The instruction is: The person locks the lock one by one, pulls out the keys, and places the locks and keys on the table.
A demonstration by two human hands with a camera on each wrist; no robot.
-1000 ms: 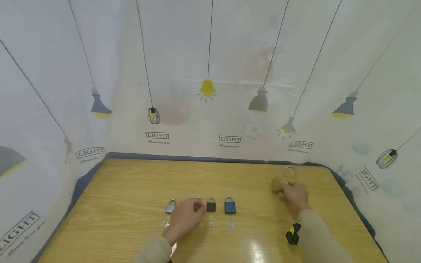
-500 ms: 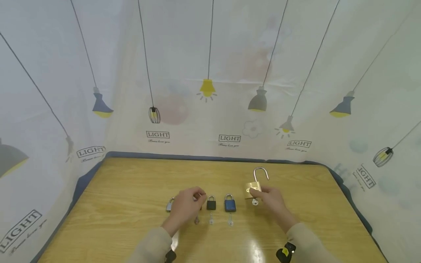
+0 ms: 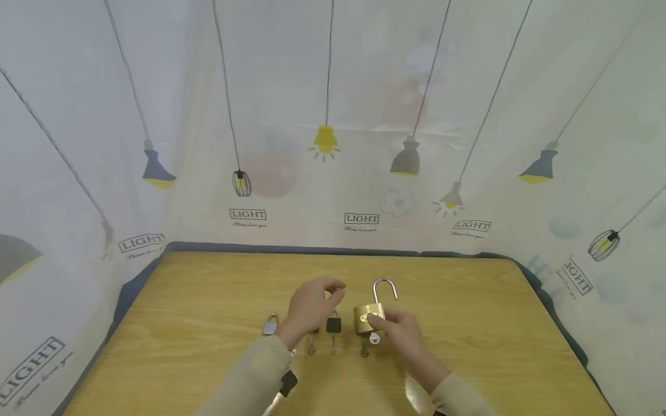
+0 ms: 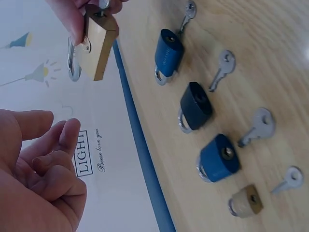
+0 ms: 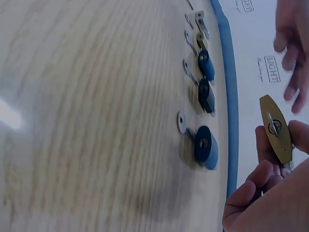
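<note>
My right hand (image 3: 404,338) pinches the body of a brass padlock (image 3: 369,318) between thumb and fingers. Its shackle stands open, swung up to the right. A key (image 5: 273,124) sits in the keyhole at the base of that lock, as the right wrist view shows. To its left, my left hand (image 3: 311,305) hovers over the row of padlocks, fingers loosely bent and holding nothing. Below the hands stand a silver padlock (image 3: 270,325), a black padlock (image 3: 334,325), and, in the left wrist view, a large blue padlock (image 4: 169,53) and a smaller blue padlock (image 4: 220,158).
A small brass-coloured padlock (image 4: 245,202) ends the row in the left wrist view. Loose keys (image 4: 257,127) lie one before each lock on the wooden table (image 3: 208,289). Behind the table's far edge hangs a pale cloth (image 3: 291,173) printed with lamps.
The right hand has carried the brass padlock from the back right leftward to the middle. My left hand has risen and shifted right, above the row.
</note>
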